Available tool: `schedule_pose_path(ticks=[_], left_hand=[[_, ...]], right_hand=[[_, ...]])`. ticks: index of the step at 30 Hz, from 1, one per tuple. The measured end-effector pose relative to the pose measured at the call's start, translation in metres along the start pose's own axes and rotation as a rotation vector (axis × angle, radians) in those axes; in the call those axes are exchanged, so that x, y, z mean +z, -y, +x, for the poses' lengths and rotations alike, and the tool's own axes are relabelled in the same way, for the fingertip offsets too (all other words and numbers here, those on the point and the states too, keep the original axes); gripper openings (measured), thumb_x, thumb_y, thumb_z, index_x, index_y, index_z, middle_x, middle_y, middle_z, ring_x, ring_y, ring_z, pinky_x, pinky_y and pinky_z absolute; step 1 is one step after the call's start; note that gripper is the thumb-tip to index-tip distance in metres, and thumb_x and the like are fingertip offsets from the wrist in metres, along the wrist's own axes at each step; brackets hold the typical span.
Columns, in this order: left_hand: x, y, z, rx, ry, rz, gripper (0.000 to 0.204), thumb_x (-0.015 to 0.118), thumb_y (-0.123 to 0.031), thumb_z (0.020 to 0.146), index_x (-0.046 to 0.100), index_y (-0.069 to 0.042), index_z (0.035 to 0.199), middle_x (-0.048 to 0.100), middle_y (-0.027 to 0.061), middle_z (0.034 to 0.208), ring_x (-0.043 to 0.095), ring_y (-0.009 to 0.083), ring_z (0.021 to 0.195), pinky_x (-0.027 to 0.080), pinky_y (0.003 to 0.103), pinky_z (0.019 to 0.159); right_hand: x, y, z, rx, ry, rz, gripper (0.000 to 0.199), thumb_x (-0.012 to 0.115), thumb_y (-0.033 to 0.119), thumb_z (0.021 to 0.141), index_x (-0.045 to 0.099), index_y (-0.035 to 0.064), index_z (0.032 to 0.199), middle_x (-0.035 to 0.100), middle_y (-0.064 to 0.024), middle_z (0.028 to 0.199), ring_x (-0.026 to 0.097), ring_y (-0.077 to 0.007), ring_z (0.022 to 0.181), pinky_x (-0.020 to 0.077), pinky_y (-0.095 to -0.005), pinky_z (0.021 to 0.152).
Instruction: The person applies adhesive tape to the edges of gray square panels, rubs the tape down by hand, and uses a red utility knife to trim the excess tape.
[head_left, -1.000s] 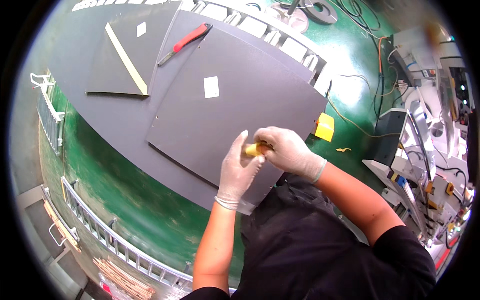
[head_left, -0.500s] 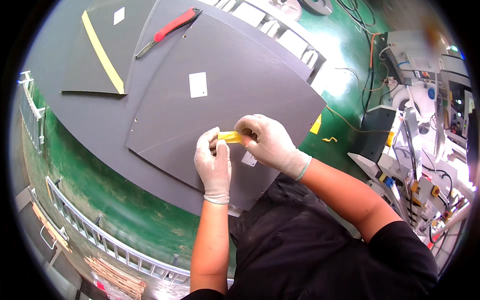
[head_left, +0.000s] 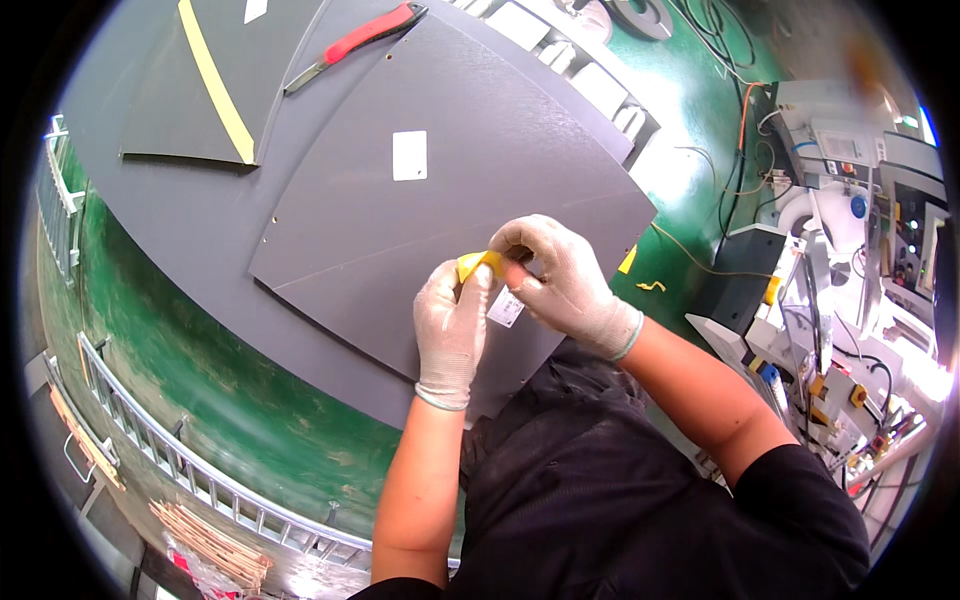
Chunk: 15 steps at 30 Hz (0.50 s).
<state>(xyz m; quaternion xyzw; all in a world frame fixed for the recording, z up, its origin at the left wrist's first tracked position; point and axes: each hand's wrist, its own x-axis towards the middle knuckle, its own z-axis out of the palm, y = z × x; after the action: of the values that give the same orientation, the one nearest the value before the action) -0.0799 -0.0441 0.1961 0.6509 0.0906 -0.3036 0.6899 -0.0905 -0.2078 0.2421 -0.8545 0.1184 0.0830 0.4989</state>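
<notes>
Both gloved hands pinch one short piece of yellow tape [head_left: 474, 265] above the near part of a large dark grey panel [head_left: 350, 210]. My left hand [head_left: 452, 325] holds its left end between thumb and fingers. The other end is in the fingers of my right hand [head_left: 565, 280], where the fingers partly hide it. The tape is bent between the two hands. A white label [head_left: 410, 156] sits on the panel beyond them. A second label [head_left: 505, 308], partly covered by the right hand, shows between my wrists.
A red-handled knife [head_left: 360, 40] lies at the panel's far edge. Left of it, a smaller grey panel [head_left: 170, 110] carries a yellow strip [head_left: 215, 85]. A metal ladder [head_left: 215, 475] stands at lower left. Machinery [head_left: 830, 300] and cables are at right; yellow scraps [head_left: 651, 287] lie on the green floor.
My hands have drawn closer together, and the tape stretched between them is now shorter and bent. The whole view has shifted slightly.
</notes>
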Motion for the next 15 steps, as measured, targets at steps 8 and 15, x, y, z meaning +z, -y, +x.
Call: schedule_pose_path(ticks=[8,15], left_hand=[[-0.012,-0.028,0.000,-0.100,0.117,0.094,0.018,0.060,-0.014,0.102,0.067,0.002,0.107,0.068,0.0026,0.087,0.061,0.0088,0.076,0.050,0.024,0.070],[-0.053,-0.006,-0.015,-0.003,-0.082,0.082,0.024,0.059,-0.022,0.104,0.064,-0.001,0.095,0.061,0.0025,0.083,0.055,0.0073,0.072,0.047,0.023,0.067]], right_hand=[[0.004,0.004,-0.014,-0.161,-0.128,-0.099,0.019,0.068,-0.002,0.080,0.065,0.0058,0.097,0.066,-0.0120,0.089,0.068,-0.0303,0.081,0.0562,-0.0385,0.073],[-0.051,0.000,-0.019,-0.291,-0.336,-0.094,0.021,0.064,-0.006,0.080,0.067,0.0032,0.099,0.064,-0.0113,0.092,0.066,-0.0238,0.079,0.0557,-0.0337,0.073]])
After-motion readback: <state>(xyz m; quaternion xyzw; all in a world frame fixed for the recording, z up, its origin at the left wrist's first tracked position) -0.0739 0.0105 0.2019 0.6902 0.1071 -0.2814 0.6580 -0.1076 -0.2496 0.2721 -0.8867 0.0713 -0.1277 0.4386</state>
